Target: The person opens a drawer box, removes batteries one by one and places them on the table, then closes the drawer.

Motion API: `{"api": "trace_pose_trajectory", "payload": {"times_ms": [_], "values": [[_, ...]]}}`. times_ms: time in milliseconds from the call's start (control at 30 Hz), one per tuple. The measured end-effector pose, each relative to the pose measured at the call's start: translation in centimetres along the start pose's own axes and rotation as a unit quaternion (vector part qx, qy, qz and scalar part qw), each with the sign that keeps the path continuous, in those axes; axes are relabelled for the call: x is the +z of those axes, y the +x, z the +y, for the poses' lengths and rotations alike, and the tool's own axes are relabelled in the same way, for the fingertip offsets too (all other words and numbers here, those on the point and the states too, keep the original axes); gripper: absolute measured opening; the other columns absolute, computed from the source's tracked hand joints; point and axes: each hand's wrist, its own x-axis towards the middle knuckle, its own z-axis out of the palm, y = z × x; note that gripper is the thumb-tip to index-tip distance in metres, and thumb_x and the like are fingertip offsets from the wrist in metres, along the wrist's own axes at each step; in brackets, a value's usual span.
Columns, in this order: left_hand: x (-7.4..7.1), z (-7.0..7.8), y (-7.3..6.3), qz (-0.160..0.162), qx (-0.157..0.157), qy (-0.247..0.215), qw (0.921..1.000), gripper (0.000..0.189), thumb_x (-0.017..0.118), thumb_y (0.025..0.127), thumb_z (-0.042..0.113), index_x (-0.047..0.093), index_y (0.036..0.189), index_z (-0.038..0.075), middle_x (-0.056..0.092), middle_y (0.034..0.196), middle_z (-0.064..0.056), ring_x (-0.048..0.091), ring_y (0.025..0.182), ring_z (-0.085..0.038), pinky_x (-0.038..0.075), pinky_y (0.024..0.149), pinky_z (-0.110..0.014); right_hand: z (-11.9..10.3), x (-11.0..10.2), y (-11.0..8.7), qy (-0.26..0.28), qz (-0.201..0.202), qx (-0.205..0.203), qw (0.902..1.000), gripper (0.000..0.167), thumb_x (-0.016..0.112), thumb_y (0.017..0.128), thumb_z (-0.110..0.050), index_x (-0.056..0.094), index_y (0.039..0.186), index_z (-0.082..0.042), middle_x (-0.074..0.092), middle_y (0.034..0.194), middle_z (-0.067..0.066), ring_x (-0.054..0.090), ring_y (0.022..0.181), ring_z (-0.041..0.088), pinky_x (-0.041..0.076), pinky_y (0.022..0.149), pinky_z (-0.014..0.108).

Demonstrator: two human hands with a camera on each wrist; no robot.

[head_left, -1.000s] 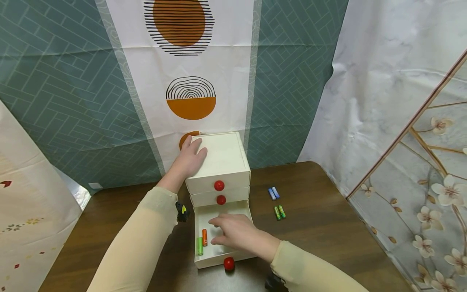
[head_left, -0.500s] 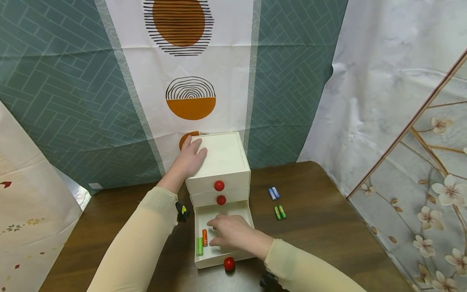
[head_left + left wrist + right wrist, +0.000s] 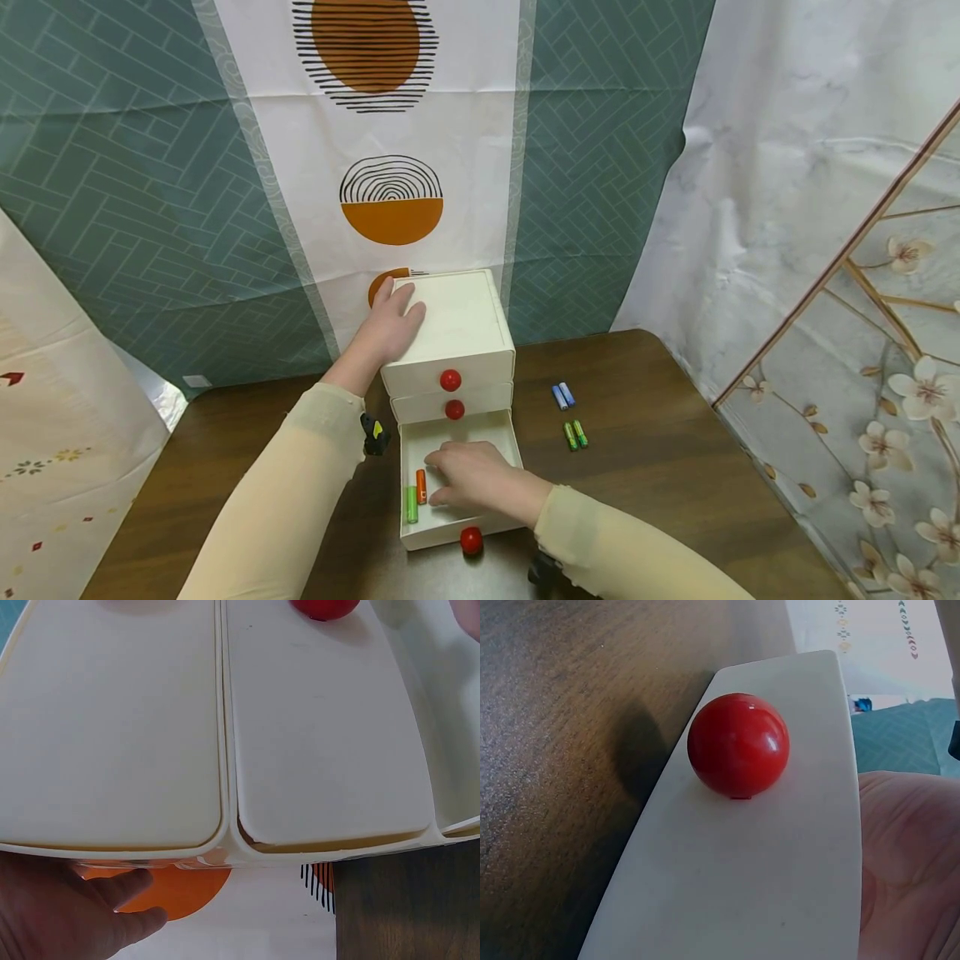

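Note:
A white cabinet of drawers (image 3: pixel 457 321) stands on the table, its bottom drawer (image 3: pixel 453 533) pulled out. My left hand (image 3: pixel 392 327) rests with spread fingers on the cabinet's upper left edge. Over the bottom drawer, my right hand (image 3: pixel 476 477) reaches in, thumb and index finger apart; its other fingers are hidden. Just left of its fingertips lies an orange battery (image 3: pixel 421 487) on the drawer floor. Beside that is a green battery (image 3: pixel 412 504), along the drawer's left wall. In the right wrist view, the red knob (image 3: pixel 739 746) and drawer front hide the fingers.
Two blue batteries (image 3: pixel 563 396) and two green batteries (image 3: pixel 575 435) lie on the wooden table (image 3: pixel 637 467) right of the cabinet. The upper drawers, with red knobs (image 3: pixel 450 381), are closed. A patterned cloth (image 3: pixel 585 167) hangs close behind the cabinet.
My right hand has shifted slightly left inside the drawer, toward the orange battery. My left hand, the cabinet and the batteries stay where they were.

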Motion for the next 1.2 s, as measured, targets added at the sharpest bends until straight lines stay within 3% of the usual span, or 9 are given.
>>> {"api": "trace_pose_trajectory", "payload": {"times_ms": [200, 433, 1200], "values": [[-0.1, 0.0, -0.1, -0.001, 0.0, 0.001, 1.0, 0.068, 0.037, 0.118, 0.041, 0.027, 0.176, 0.007, -0.003, 0.185, -0.017, 0.003, 0.17, -0.039, 0.017, 0.132, -0.063, -0.2, 0.0, 0.2, 0.002, 0.003, -0.012, 0.9999, 0.033, 0.091, 0.09, -0.044, 0.076, 0.11, -0.023, 0.051, 0.083, -0.012, 0.05, 0.073, 0.005, 0.043, 0.06, 0.029], [-0.2, 0.0, -0.3, 0.004, 0.0, -0.006, 1.0, 0.068, 0.038, 0.118, 0.04, 0.027, 0.176, 0.007, -0.004, 0.185, -0.017, 0.004, 0.17, -0.039, 0.016, 0.133, -0.063, -0.3, 0.0, 0.5, -0.004, 0.006, -0.02, 0.9998, 0.029, 0.092, 0.087, -0.042, 0.07, 0.093, -0.023, 0.05, 0.082, -0.011, 0.049, 0.07, 0.006, 0.041, 0.057, 0.03], [-0.3, 0.1, -0.4, -0.003, -0.003, -0.01, 0.9999, 0.068, 0.038, 0.118, 0.042, 0.027, 0.176, 0.009, -0.004, 0.185, -0.015, 0.005, 0.17, -0.039, 0.018, 0.132, -0.064, -0.8, 0.8, 1.5, -0.02, -0.01, 0.0, 0.9998, 0.034, 0.093, 0.086, -0.047, 0.08, 0.109, -0.026, 0.059, 0.09, -0.011, 0.061, 0.08, 0.007, 0.048, 0.063, 0.031]]}}
